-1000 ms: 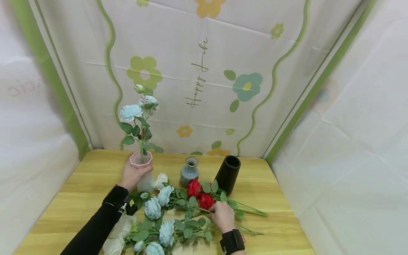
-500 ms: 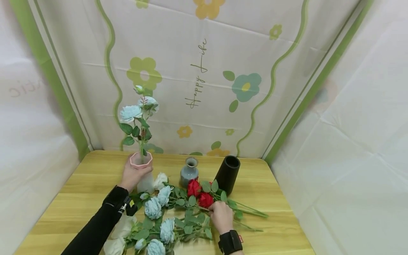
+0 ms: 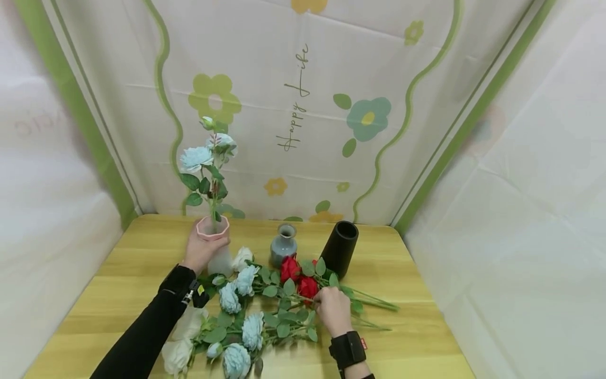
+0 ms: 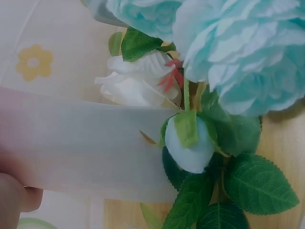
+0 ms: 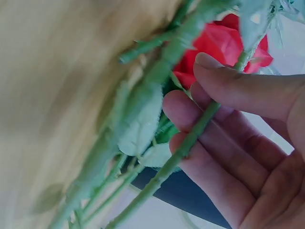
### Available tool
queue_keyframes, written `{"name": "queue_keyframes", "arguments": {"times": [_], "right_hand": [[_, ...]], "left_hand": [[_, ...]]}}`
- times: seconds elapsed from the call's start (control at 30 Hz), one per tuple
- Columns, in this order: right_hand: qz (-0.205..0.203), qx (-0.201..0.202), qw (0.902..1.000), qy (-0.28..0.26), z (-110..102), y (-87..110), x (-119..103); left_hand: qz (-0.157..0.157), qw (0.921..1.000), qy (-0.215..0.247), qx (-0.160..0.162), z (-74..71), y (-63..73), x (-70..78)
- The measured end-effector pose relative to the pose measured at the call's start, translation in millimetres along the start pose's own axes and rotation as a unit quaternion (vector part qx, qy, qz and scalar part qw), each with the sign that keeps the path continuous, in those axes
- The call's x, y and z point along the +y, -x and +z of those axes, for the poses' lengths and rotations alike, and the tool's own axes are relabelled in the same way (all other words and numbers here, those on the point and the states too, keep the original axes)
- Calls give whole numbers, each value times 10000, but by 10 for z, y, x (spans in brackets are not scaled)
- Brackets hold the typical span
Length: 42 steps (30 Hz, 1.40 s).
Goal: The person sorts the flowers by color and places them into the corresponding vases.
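Note:
At the table's left my left hand (image 3: 204,248) grips a frosted white vase (image 4: 100,148) near its pink rim (image 3: 213,231). Light blue artificial flowers (image 3: 198,159) with green leaves stand upright in that vase. My right hand (image 3: 333,310) is low over the flower pile, next to two red roses (image 3: 308,288). In the right wrist view its thumb and fingers pinch a thin green flower stem (image 5: 164,172); which bloom it belongs to, I cannot tell. Loose light blue flowers (image 3: 252,331) and white flowers (image 3: 178,357) lie between my hands, heads mostly to the left.
A small grey-blue vase (image 3: 283,247) stands behind the pile at the middle. Right of it is a tall black vase (image 3: 340,250), close behind the red roses. Stems (image 3: 379,301) stretch right across the wooden table (image 3: 412,347). A printed cloth (image 3: 255,105) hangs behind the table.
The head view has tilted a little, so everything sits slightly higher in it. Both hands keep their places, the left on the vase and the right at the stem.

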State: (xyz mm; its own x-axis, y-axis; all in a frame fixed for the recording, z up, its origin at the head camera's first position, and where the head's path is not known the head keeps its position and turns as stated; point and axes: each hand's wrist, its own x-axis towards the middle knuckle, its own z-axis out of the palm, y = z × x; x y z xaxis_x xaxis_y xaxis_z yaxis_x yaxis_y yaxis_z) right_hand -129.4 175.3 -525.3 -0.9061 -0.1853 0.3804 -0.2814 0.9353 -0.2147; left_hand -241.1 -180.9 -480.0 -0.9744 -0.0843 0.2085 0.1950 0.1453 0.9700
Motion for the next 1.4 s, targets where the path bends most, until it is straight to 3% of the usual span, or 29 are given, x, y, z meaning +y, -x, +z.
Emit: {"name": "queue_keyframes", "arguments": {"times": [0.3, 0.63, 0.9, 1.0, 1.23, 1.4], "right_hand": [[90, 322, 9993, 147, -216, -37, 25], [99, 818, 9966, 72, -442, -94, 87], [-216, 1585, 9869, -181, -527, -149, 105], [-339, 1847, 9819, -265, -553, -171, 92], [-458, 2228, 9720, -597, -613, -235, 61], [-504, 2500, 9632, -845, -651, -292, 73]], "left_hand": [[-88, 9998, 157, -66, 0, 114, 382], [-11, 9999, 102, -23, 6, 106, 391], [-68, 9999, 91, 57, 14, 105, 415], [25, 9999, 71, 71, 7, 97, 393], [-32, 9996, 223, 148, 1, -31, 75], [-99, 9997, 150, 166, 2, -26, -6]]}}
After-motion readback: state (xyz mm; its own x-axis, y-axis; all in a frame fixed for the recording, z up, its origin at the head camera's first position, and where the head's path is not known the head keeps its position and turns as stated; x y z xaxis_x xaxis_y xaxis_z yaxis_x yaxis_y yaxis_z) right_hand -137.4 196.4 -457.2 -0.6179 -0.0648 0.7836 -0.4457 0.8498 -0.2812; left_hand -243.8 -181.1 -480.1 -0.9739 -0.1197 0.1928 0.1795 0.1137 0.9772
